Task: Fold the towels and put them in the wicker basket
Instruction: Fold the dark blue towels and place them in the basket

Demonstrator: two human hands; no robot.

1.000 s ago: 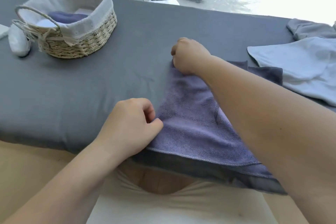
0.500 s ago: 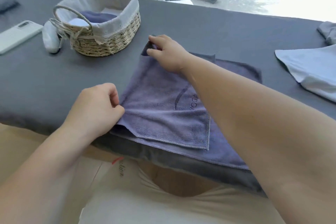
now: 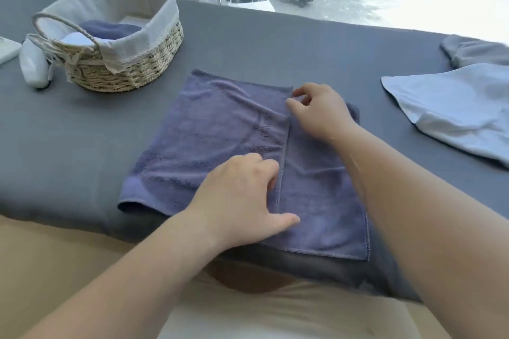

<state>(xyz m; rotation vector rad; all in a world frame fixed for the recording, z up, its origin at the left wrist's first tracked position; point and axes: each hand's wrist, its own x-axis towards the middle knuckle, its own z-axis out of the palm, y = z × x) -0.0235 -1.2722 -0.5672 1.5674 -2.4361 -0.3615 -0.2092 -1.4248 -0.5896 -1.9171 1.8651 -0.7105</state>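
Nearest me, my left hand (image 3: 239,198) lies on the purple towel (image 3: 209,140), thumb flat and pointing right, fingers bent with their tips at the stitched hem of the folded-over flap. The fingertips are hidden, so I cannot tell whether they pinch that hem or only press it. The towel is spread on the grey padded surface (image 3: 68,146), its near edge hanging just over the front. The flap covers the left part, and a single layer shows on the right.

Farther in, my right hand (image 3: 319,115) rests at the flap's far right corner, fingers loosely curled, thumb and forefinger parted, with nothing held between them. To the right, well apart, a pale blue towel (image 3: 454,107) lies unfolded, a grey towel (image 3: 479,49) behind it. Far left stands the wicker basket (image 3: 132,69), holding a folded dark towel (image 3: 110,29) beside a white one (image 3: 74,37).
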